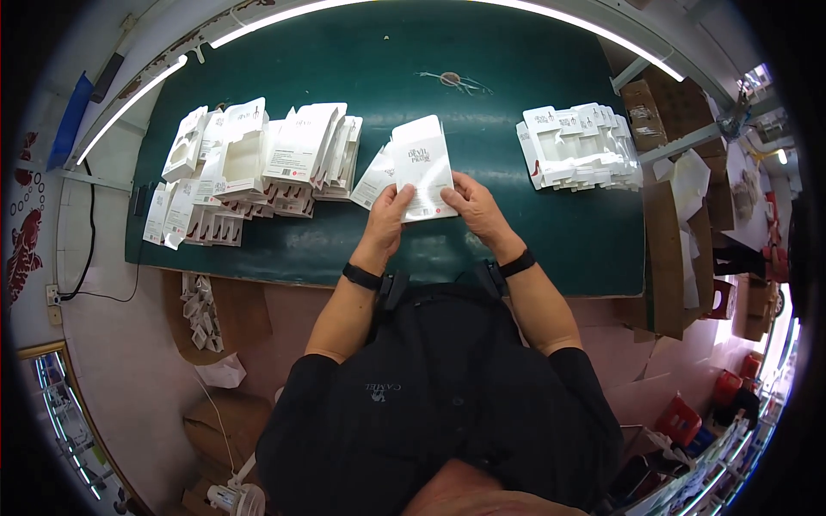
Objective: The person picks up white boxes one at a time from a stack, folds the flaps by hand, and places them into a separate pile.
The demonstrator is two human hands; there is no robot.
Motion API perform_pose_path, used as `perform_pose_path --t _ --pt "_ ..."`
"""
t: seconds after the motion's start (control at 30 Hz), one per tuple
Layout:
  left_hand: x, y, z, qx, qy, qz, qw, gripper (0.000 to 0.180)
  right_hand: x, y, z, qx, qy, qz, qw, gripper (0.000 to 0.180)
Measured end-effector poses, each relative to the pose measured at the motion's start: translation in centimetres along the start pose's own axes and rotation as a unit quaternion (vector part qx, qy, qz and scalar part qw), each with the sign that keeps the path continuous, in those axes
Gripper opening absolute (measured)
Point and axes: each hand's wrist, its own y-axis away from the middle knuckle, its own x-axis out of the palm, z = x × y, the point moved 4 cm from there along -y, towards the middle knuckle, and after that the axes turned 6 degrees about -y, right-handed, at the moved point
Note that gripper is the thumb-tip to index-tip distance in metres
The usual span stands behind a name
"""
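Observation:
A flat white printed carton (pixel 422 168) is held between my two hands near the table's front edge. My left hand (pixel 389 217) is closed on its lower left side, thumb over the front. At the lower right edge my right hand (pixel 476 205) grips the same carton, its thumb also on the face. Another flat white carton (pixel 372 179) lies tilted just behind it to the left, partly covered. To the left stands a large group of white cartons (pixel 292 155), several with cut-out windows. A second row of white cartons (pixel 581 146) leans together on the right.
The green table (pixel 482 249) carries all the cartons. A tangle of string or thin ties (pixel 450 79) lies toward its far side. An open cardboard box (pixel 179 322) with small white pieces sits below the left front edge. Brown cardboard boxes (pixel 667 267) stand beside the right end.

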Motion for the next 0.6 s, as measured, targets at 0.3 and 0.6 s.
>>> perform_pose_path --t 0.3,0.6 --pt "2.9 -0.9 -0.7 -0.027 0.191 0.029 0.981 0.043 1.4 0.3 0.8 -0.124 0.039 -0.034 0.991 0.056" --pt "3.6 -0.6 0.0 -0.04 0.197 0.031 0.979 0.041 1.2 0.8 0.9 -0.139 0.108 -0.068 0.982 0.054"
